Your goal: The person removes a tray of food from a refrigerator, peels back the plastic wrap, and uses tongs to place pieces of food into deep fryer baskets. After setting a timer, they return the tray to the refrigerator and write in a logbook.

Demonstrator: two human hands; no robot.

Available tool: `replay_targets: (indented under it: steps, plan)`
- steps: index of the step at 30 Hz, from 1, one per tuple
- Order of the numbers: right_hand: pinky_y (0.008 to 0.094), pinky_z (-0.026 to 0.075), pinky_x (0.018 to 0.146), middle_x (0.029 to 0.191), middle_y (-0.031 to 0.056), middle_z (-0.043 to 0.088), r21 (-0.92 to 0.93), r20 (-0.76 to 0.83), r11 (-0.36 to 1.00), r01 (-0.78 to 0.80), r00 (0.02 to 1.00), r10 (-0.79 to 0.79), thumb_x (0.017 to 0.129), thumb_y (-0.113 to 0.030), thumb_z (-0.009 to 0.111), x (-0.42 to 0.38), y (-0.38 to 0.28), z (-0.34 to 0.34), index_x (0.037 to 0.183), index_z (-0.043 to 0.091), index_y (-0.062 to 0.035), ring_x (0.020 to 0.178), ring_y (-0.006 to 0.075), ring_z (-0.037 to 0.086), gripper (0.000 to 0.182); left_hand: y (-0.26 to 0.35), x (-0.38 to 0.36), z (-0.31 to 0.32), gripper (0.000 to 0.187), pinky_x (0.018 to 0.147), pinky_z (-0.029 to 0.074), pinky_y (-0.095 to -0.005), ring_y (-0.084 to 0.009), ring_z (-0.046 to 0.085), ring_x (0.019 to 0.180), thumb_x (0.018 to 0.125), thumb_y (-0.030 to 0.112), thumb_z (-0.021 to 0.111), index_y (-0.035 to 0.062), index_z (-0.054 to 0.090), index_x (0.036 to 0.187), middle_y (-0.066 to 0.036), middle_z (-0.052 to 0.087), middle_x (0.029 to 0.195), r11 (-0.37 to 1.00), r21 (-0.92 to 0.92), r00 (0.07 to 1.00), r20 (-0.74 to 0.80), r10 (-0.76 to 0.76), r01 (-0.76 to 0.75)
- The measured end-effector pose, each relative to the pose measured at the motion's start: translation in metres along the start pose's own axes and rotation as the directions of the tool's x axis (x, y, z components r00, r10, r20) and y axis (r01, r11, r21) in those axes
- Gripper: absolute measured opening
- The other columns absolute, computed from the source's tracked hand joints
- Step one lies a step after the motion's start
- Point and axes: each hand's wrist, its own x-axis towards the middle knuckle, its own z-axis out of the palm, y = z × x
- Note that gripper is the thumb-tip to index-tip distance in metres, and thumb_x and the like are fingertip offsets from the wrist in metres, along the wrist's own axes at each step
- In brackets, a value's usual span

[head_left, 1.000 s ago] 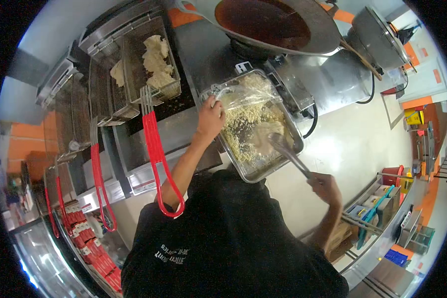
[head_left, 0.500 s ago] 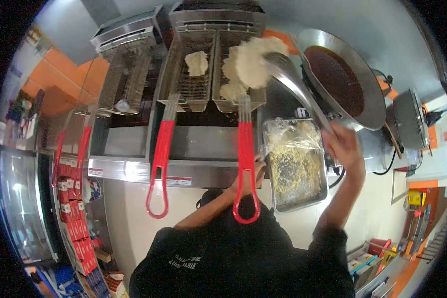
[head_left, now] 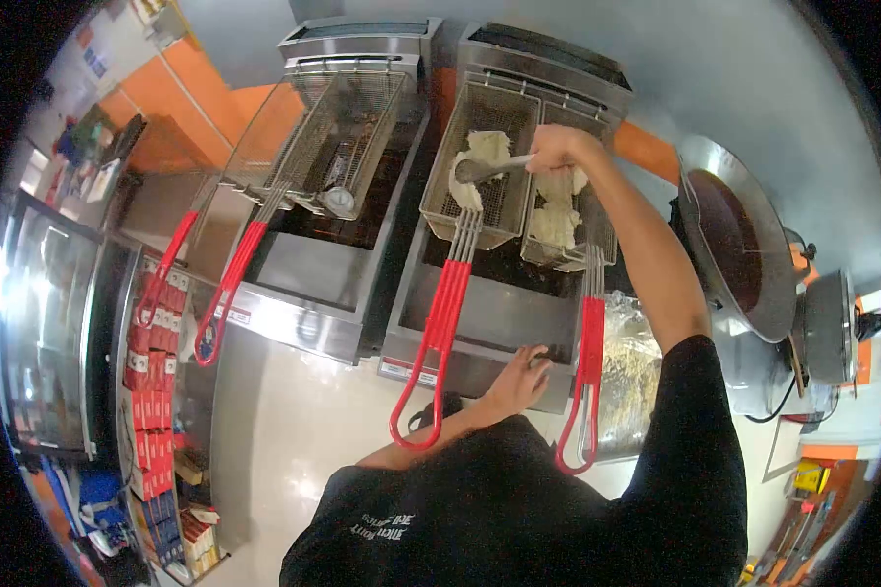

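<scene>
As it seems, baskets (head_left: 509, 203) hold dough (head_left: 556, 225).

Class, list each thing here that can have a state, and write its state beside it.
Right hand: closed on the metal utensil
Metal utensil: held, its head at a pale piece
Left hand: at the fryer front, grip unclear
Pale pieces: unbrowned, in two baskets
Wok: uncovered, holding dark reddish liquid
Plastic wrap: crumpled
Red handles: pointing toward the person
</scene>
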Motion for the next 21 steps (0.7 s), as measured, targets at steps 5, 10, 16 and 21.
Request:
replay_targets:
  steps: [5, 10, 16, 21]
  plan:
    - [0.0397, 0.048, 0.052, 0.059, 0.0140, 0.059, -0.356, -0.179, 0.926, -0.128, 0.982, 0.067, 0.078, -0.033, 0.064, -0.017, -0.026, -0.025, 0.063, 0.062, 0.0021, 0.056, 0.0250, 0.059, 0.039, 0.000, 0.006, -0.004, 0.033, 0.090, 0.040, -0.0454, -0.0377, 0.047, 0.102, 0.073, 0.006, 0.060, 0.0042, 0.046, 0.104, -0.019, 0.044, 0.114, 0.997, -0.062, 0.999, 0.012, -0.037, 0.038]
    - [0.0451, 0.050, 0.071, 0.077, 0.0183, 0.063, -0.320, -0.355, 0.933, -0.165, 0.934, 0.044, 0.077, -0.038, 0.063, -0.053, -0.017, -0.023, 0.080, 0.063, 0.0011, 0.075, 0.0296, 0.062, 0.039, 0.009, 0.029, 0.004, 0.030, 0.087, 0.042, -0.0428, -0.0369, 0.048, 0.101, 0.072, 0.007, 0.061, 0.0002, 0.049, 0.099, -0.019, 0.045, 0.112, 0.985, -0.172, 0.997, 0.070, -0.012, 0.024]
    - [0.0326, 0.047, 0.072, 0.080, 0.0174, 0.062, 0.022, -0.601, 0.999, 0.040, 0.799, -0.019, 0.081, -0.041, 0.058, -0.227, 0.048, 0.028, 0.106, 0.058, -0.0002, 0.076, 0.0231, 0.062, 0.048, 0.008, 0.050, 0.073, 0.054, 0.095, 0.036, -0.0481, -0.0372, 0.036, 0.118, 0.071, 0.020, 0.068, 0.0025, 0.046, 0.118, -0.019, 0.036, 0.126, 0.983, 0.045, 0.982, 0.064, 0.177, -0.180]
    - [0.0294, 0.043, 0.055, 0.067, 0.0096, 0.056, 0.694, -0.376, 0.679, -0.240, 0.684, 0.626, 0.087, -0.027, 0.055, -0.396, 0.100, 0.177, 0.106, 0.057, 0.0004, 0.060, 0.0127, 0.051, 0.033, 0.028, 0.104, 0.084, 0.055, 0.100, 0.024, -0.0564, -0.0418, 0.026, 0.124, 0.071, 0.024, 0.067, 0.0046, 0.047, 0.118, -0.020, 0.028, 0.131, 0.980, 0.173, 0.986, 0.152, 0.069, -0.095]
